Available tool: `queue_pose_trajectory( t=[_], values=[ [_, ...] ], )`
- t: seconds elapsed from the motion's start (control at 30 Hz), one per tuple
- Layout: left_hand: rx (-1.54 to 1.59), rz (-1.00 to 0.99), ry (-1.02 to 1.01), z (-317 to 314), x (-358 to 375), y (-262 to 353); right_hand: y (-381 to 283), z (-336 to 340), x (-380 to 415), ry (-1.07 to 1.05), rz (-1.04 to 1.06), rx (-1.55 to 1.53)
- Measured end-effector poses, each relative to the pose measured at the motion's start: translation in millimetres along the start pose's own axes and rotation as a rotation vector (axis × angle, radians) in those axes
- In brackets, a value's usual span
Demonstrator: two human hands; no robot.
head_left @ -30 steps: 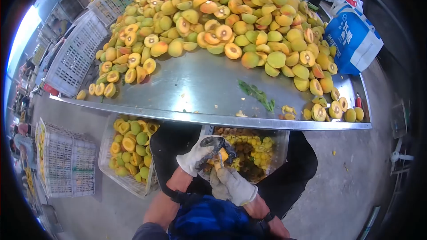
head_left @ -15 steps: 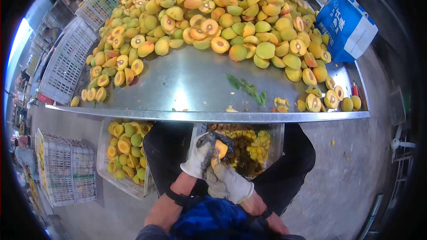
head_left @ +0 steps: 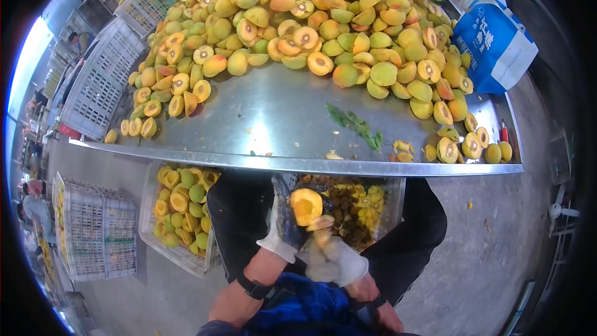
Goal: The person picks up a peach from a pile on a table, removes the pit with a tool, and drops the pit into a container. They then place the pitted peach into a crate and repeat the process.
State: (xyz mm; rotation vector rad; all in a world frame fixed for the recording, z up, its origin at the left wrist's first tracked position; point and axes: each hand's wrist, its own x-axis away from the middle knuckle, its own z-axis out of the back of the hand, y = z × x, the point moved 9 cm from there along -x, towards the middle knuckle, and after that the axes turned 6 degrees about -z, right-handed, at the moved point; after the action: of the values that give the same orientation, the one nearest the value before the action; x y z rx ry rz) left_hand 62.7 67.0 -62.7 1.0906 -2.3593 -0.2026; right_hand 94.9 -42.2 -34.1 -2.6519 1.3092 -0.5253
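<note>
A halved yellow peach [head_left: 306, 206] lies in my left hand [head_left: 283, 221], its orange cut face turned up toward me. That hand wears a white glove with a dark coated palm. Just right of and below the fruit is my right hand [head_left: 336, 261], in a pale, stained glove and blurred by motion. Its fingers are closed round something yellowish-orange that I cannot make out. Both hands are over a bin [head_left: 398, 202] between my knees, which holds brown pits and yellow scraps. Beyond them, a large heap of peach halves [head_left: 298, 37] covers the back of the metal table [head_left: 249, 118].
A crate of peach halves [head_left: 183, 205] stands on the floor by my left knee, with stacked white crates [head_left: 96, 230] farther left. The table's raised metal edge [head_left: 292, 165] runs before me. A blue-white bag [head_left: 494, 43] and green leaves [head_left: 357, 126] are on the table.
My left hand has turned so the peach half's cut face now shows fully. My right hand has shifted slightly right and down, away from the fruit. The whole view has tilted a little.
</note>
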Motion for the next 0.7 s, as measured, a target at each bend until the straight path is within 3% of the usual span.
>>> queue_pose_trajectory(
  t=[0.03, 0.07, 0.1, 0.13, 0.17, 0.2, 0.23, 0.33, 0.4, 0.5, 0.57, 0.63, 0.7],
  values=[
    [-0.024, -0.059, 0.054, -7, 6, 12, 1, 8, 4, -0.022, -0.012, -0.160],
    [-0.050, -0.125, 0.107, -7, 10, 23, -8, 31, 9, 0.172, 0.047, -0.081],
    [-0.208, -0.180, 0.150, 3, 18, 43, -27, 58, 10, 0.461, 0.112, 0.437],
    [-0.565, -0.372, 0.114, 3, 31, 76, -52, 71, 12, 0.732, 0.189, 0.961],
    [-1.228, -0.570, 0.046, 1, 51, 112, -47, 93, 17, 0.812, 0.170, 0.614],
    [-1.077, -0.699, 0.138, 1, 72, 141, -35, 111, 22, 0.872, 0.134, 0.265],
    [-1.224, -0.780, 0.382, 20, 97, 171, -41, 108, 28, 0.947, 0.125, 0.295],
    [-1.555, -0.986, 0.473, 33, 125, 248, -39, 109, 18, 0.907, 0.125, 0.345],
    [-1.647, -0.779, 0.680, 110, 122, 277, -26, 124, 14, 0.929, 0.087, 0.452],
    [-2.110, -0.359, 0.965, 201, 119, 276, -21, 123, 9, 0.960, 0.059, 0.520],
    [-2.125, -0.490, 1.029, 217, 108, 277, -22, 124, 13, 1.056, -0.026, 0.684],
    [-2.167, -0.620, 1.023, 216, 95, 276, -32, 109, 8, 1.027, 0.035, 0.852],
    [-2.228, -0.538, 1.017, 225, 78, 287, -19, 124, 8, 1.039, -0.045, 0.907]
  ],
)
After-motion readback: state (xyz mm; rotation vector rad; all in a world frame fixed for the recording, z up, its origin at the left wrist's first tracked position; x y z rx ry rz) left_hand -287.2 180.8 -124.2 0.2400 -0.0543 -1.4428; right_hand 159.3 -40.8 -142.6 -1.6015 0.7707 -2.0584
